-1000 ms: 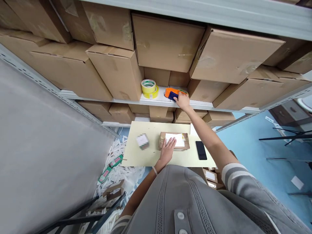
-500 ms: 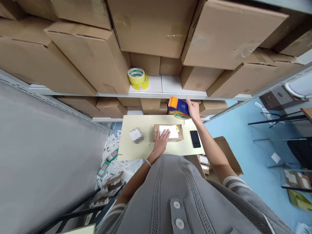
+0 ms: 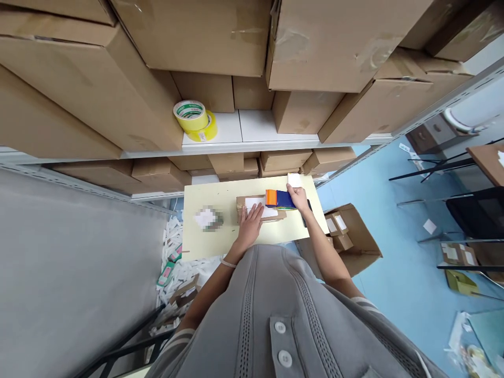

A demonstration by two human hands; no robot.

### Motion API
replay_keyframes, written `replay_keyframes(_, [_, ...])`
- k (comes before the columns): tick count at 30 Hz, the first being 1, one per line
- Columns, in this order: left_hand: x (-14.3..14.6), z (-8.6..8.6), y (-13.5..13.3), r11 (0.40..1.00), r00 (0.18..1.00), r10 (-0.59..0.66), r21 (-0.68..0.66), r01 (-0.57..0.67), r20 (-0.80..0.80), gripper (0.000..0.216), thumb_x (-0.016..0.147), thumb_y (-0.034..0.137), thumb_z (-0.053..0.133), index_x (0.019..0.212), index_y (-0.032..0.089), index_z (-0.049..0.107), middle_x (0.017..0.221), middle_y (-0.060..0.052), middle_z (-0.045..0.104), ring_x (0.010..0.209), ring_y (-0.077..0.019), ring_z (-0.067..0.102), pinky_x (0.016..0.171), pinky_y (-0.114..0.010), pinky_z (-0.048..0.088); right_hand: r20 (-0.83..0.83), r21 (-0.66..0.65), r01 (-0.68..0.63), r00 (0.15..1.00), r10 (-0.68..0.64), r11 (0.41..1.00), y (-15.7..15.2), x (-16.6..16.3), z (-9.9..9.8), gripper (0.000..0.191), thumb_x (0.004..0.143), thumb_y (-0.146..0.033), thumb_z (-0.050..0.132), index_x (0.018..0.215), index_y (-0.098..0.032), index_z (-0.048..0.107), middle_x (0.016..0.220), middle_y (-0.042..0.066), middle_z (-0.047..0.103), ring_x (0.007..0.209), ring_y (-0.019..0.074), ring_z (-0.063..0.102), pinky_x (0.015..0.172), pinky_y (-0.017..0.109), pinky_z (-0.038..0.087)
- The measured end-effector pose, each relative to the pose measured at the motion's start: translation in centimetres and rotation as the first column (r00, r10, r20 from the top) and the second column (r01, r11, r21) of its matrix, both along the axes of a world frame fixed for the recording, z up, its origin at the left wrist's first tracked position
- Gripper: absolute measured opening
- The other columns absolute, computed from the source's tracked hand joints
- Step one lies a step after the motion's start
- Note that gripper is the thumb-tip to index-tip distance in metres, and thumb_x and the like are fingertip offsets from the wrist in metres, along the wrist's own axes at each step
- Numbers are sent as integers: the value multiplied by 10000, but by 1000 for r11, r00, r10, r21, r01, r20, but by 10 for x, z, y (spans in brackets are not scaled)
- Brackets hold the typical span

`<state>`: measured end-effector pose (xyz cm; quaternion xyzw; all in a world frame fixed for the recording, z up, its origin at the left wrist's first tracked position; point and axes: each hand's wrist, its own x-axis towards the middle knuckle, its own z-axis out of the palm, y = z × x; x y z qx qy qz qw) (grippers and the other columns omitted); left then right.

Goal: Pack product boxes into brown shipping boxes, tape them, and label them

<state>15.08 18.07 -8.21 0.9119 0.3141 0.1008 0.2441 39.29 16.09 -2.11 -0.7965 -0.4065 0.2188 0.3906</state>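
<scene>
A small cardboard box with a white paper on top lies on the pale yellow table. My left hand rests flat on the paper and box, fingers spread. My right hand is closed around a blue and orange tape dispenser, which is over the right end of the box. Whether the dispenser touches the box I cannot tell. A black phone is partly hidden beneath my right hand and wrist. Behind that hand lies a small white pad of paper.
Cardboard boxes fill the shelves beyond the table, with two yellow tape rolls on the upper one. At the right, an open carton holds several small boxes. A grey wall and paper scraps are to the left.
My right hand has brought the tape dispenser down and left, from above the table's back edge to the box's right end. My left hand stays on the box. The view has shifted slightly.
</scene>
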Motion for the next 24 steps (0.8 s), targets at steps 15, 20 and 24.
replay_keyframes(15, [42,27,38,211,608,759,-972,108,232,325,852,450,679,965,146,688,938,-88,747,906,-189,703,932,-382,543,88,-42,-55,994,58,998,1,0,-2,661,857,-798,291,506,-244,209,471,-41,231,471,92,244,488,267,220])
replay_keyframes(20, [43,24,42,262,575,789,-965,4,216,238,789,368,741,819,152,645,771,-33,699,787,-161,676,874,-359,539,184,-91,-86,978,102,992,1,-5,3,675,901,-760,260,479,-235,217,449,-24,279,456,103,294,503,272,233])
replay_keyframes(24, [37,22,48,275,553,806,-961,-35,211,280,743,382,777,773,158,612,733,-21,671,716,-148,649,817,-353,532,297,-198,-122,938,178,973,4,-9,9,696,934,-715,268,440,-227,311,443,14,398,477,135,403,529,280,258])
